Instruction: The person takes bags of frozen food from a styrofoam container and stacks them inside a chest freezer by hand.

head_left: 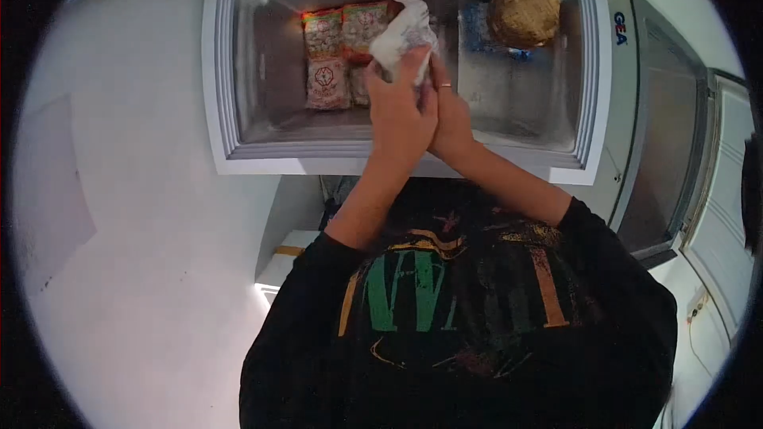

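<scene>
My left hand [403,105] is closed around a crumpled white bundle [404,34], which looks like cloth or thin plastic. My right hand [451,115], with a ring on one finger, presses in beside it at the bundle's lower right side. Some fingers of both hands are hidden. They are over the inside of an open chest freezer [397,165]. Beneath and left of the bundle lie several packs of frozen food, among them a clear red-and-green pack [322,34] and a pale pack with a round red mark [327,83].
In the freezer's right part, a round tan-brown bundle [524,12] rests on blue-and-clear packaging [477,28]. To the right stands another appliance [664,135] marked GEA. A white wall [151,191] is on the left. The freezer's front rim runs beneath my forearms.
</scene>
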A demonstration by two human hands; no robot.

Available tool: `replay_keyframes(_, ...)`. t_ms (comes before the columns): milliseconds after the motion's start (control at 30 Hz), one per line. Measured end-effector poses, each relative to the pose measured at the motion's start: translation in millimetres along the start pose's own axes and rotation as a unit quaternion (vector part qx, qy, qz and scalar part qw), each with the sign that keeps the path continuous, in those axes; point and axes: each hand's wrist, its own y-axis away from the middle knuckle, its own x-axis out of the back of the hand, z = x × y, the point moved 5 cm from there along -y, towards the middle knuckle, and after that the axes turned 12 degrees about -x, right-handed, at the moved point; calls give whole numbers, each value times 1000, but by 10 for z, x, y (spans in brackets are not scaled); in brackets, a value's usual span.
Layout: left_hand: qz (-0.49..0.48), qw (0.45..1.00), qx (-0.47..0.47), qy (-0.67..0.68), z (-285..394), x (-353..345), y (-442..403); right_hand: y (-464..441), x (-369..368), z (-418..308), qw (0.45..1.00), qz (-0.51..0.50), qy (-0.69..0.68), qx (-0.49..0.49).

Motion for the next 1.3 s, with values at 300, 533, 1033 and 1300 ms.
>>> replay_keyframes(300, -13, 980, -7, 196, -53, 45, -123, 40, 486, 426, 915, 13, -396, -71)
replay_keyframes(533, -14, 644, 310, 699, -501, -8, -8, 251, 687, 368, 863, -131, -475, -109)
replay_keyframes(1033, -43, 809, 178, 558, -34, 293, -181, -88, 1127, -105, 917, -111, -380, -51)
replay_keyframes(1300, -115, 831, 168, 518, -218, 213, -135, -75, 1072, -276, 950, -73, -291, -90)
